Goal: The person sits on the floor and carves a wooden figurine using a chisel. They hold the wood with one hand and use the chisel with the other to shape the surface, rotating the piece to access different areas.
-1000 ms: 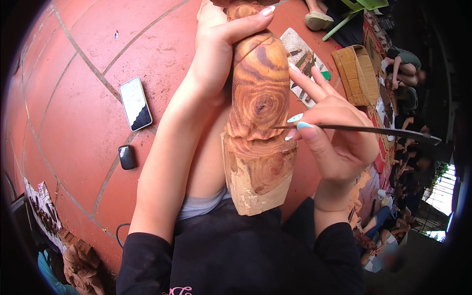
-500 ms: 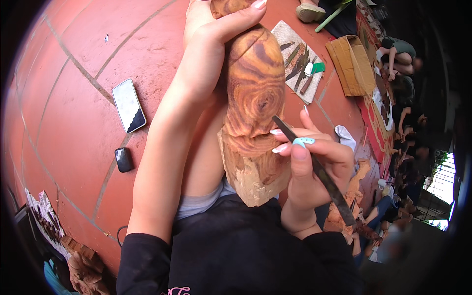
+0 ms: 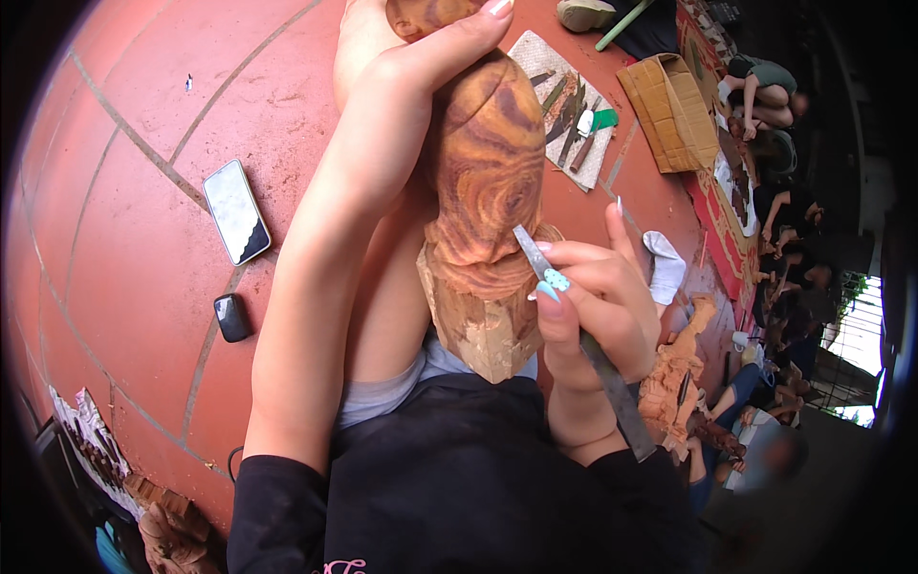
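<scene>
Red floor tiles lay below; left hand (image 3: 382, 124) clenched the heavy, stiff carving (image 3: 483, 191) near its top, right hand (image 3: 598, 306) gripping a chisel (image 3: 583, 344)

Single view, head-worn fisheye, left of a side-by-side pair. Looks steeply down over the wearer's lap from close range; forearms enter from the lower edge. Red tiled floor (image 3: 143, 191) fills the left and top. Straight joints bow toward the dark circular rim. No second view shares the scene.
</scene>
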A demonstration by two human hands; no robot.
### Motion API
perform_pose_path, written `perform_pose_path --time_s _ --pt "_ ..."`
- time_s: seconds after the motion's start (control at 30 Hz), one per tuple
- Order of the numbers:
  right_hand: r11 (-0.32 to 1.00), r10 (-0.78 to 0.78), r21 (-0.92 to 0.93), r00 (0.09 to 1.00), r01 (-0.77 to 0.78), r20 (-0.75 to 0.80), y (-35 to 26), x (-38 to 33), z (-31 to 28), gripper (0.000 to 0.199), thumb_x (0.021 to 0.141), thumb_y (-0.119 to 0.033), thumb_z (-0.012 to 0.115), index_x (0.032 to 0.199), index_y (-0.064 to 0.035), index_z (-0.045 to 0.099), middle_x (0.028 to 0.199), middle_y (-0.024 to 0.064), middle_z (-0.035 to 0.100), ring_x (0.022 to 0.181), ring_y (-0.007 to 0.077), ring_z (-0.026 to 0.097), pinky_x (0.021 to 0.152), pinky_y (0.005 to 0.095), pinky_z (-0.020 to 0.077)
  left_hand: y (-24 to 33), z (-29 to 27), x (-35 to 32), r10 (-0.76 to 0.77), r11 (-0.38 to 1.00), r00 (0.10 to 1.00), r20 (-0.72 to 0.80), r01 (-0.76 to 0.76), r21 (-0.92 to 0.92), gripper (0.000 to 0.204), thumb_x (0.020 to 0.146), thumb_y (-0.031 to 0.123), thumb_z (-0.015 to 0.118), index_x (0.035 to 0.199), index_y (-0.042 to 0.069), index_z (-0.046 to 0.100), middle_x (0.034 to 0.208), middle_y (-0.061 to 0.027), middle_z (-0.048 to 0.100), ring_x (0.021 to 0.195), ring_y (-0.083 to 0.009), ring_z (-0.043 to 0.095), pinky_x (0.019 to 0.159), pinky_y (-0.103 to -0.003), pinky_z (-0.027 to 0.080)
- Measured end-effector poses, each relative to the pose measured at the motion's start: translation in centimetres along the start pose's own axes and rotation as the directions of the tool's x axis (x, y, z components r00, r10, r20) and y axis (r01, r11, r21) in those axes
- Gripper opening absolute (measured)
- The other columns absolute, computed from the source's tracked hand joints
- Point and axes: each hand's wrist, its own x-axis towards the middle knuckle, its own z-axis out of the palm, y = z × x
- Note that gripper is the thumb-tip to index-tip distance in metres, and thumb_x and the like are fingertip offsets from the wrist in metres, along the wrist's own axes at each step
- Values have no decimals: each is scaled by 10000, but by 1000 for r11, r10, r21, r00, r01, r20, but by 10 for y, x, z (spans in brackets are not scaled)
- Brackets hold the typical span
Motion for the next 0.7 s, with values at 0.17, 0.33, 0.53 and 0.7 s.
perform_pose_path --time_s 0.17,0.33,0.53,0.7 --pt "993 -46 -109 996 54 70 -2 2 -9 198 801 -78 715 750 -111 527 675 -20 591 776 193 706 1027 644 366 2 -8 1 -51 998 994 95 48 35 374 937 338 590 1089 -3 617 968 -126 676 866 -156 659 784 -283 517" --pt "987 -69 -142 995 78 69 -3 4 -4 243 795 -75 706 695 -115 488 632 -29 550 767 194 706 1051 640 341 1 -5 1 -22 1000 997 71 22 -7 359 936 333 590 1075 2 594 938 -118 670 854 -150 655 775 -284 516" --pt "975 -98 -194 994 106 50 1 7 -6 260 769 -39 700 686 -123 468 609 -40 512 777 190 708 1079 639 303 1 1 -2 -19 995 990 141 5 98 405 925 342 602 1162 33 490 940 -96 623 841 -146 626 769 -282 510" --pt "967 -84 -229 989 110 120 -6 7 -13 280 754 -35 703 656 -125 456 599 -44 486 782 194 709 1090 640 288 -4 6 -2 78 988 991 109 -91 125 420 921 344 607 1172 41 460 921 -90 608 813 -143 618 745 -282 511"
